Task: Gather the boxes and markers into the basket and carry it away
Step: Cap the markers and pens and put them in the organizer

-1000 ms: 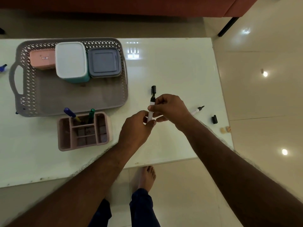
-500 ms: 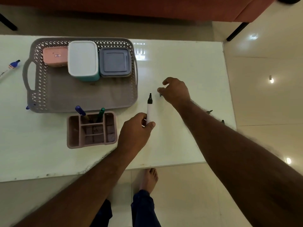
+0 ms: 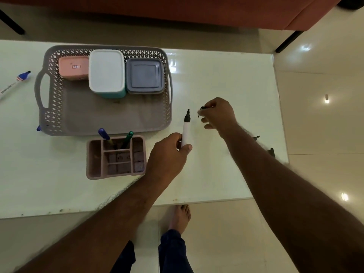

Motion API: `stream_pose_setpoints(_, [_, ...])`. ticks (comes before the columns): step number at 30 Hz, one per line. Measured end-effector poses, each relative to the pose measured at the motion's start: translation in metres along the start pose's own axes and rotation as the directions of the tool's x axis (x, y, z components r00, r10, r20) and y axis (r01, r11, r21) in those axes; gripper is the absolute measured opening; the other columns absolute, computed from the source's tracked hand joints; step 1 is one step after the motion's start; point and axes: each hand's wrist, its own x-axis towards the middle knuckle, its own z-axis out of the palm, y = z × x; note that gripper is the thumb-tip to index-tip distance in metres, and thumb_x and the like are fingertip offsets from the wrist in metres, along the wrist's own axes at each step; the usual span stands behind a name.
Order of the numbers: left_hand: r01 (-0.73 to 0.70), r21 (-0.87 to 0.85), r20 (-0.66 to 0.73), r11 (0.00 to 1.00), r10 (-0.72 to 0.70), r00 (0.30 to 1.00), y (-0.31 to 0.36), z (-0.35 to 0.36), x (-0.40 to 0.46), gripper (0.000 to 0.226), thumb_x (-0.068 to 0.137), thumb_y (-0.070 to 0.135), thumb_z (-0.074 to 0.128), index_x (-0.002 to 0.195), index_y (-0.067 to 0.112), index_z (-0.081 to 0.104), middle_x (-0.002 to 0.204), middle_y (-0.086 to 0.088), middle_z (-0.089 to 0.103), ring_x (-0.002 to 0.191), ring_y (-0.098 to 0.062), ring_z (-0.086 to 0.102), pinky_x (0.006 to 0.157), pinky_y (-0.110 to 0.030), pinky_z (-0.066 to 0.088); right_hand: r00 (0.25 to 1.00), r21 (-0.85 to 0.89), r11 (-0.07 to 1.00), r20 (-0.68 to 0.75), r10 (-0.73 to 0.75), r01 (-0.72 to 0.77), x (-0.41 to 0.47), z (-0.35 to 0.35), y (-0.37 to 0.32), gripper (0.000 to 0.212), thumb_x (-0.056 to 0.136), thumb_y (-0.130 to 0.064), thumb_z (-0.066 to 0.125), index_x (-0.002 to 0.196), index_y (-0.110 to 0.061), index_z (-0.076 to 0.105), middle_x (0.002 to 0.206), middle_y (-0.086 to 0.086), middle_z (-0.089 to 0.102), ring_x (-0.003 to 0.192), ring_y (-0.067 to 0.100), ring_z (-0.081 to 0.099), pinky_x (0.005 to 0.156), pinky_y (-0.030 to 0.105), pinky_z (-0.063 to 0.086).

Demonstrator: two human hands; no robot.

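My left hand (image 3: 169, 152) grips an uncapped black-tipped white marker (image 3: 186, 127), tip pointing away from me. Just right of the tip, my right hand (image 3: 218, 113) pinches a small black cap (image 3: 202, 108). The grey lattice basket (image 3: 59, 107) holds a pink box (image 3: 73, 67), a white-lidded teal box (image 3: 107, 72) and a grey box (image 3: 144, 75) along its far side. A pink pen holder (image 3: 116, 157) stands in front of the basket with a blue marker (image 3: 104, 133) and a green marker (image 3: 128, 137) in it.
A blue-capped white marker (image 3: 14, 82) lies at the table's left edge. Behind my right forearm, another marker tip (image 3: 256, 137) and a black cap (image 3: 272, 151) lie near the table's right edge. A red-brown sofa (image 3: 197, 10) stands beyond the white table (image 3: 226, 75).
A second ago both hands held the marker together. My right hand then reached to the black cap on the table, picked it up and now holds it beside the marker tip.
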Motion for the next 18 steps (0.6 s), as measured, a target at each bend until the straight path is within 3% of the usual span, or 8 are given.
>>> stream_pose_setpoints(2, [-0.018, 0.015, 0.009, 1.000, 0.018, 1.000, 0.001, 0.000, -0.002, 0.023, 0.092, 0.040, 0.061, 0.106, 0.022, 0.062, 0.093, 0.007, 0.065, 0.078, -0.014, 0.059, 0.061, -0.023, 0.040, 1.000, 0.321, 0.947, 0.012, 0.001, -0.004, -0.019, -0.014, -0.007, 0.029, 0.080, -0.010, 0.073, 0.107, -0.004, 0.063, 0.094, 0.010, 0.073, 0.076, 0.018, 0.070, 0.066, 0.037, 0.063])
stream_pose_setpoints(5, [-0.042, 0.028, 0.018, 0.999, 0.041, 0.999, 0.002, 0.001, -0.007, 0.023, 0.093, 0.040, 0.061, 0.108, 0.022, 0.063, 0.094, 0.007, 0.066, 0.080, -0.014, 0.061, 0.068, -0.027, 0.045, 0.998, 0.526, 0.850, 0.017, -0.055, 0.038, -0.043, -0.027, -0.011, 0.026, 0.085, -0.009, 0.072, 0.111, -0.008, 0.066, 0.095, 0.010, 0.072, 0.081, 0.018, 0.070, 0.069, 0.033, 0.060])
stream_pose_setpoints(18, [-0.095, 0.067, 0.018, 0.993, 0.094, 0.995, 0.000, 0.000, -0.019, 0.029, 0.093, 0.041, 0.060, 0.115, 0.022, 0.063, 0.098, 0.005, 0.067, 0.078, -0.013, 0.059, 0.058, -0.017, 0.035, 0.976, 0.424, 0.895, 0.093, -0.195, 0.138, -0.074, -0.019, -0.007, 0.023, 0.088, -0.008, 0.071, 0.110, -0.007, 0.068, 0.098, 0.015, 0.074, 0.087, 0.023, 0.072, 0.067, 0.032, 0.058])
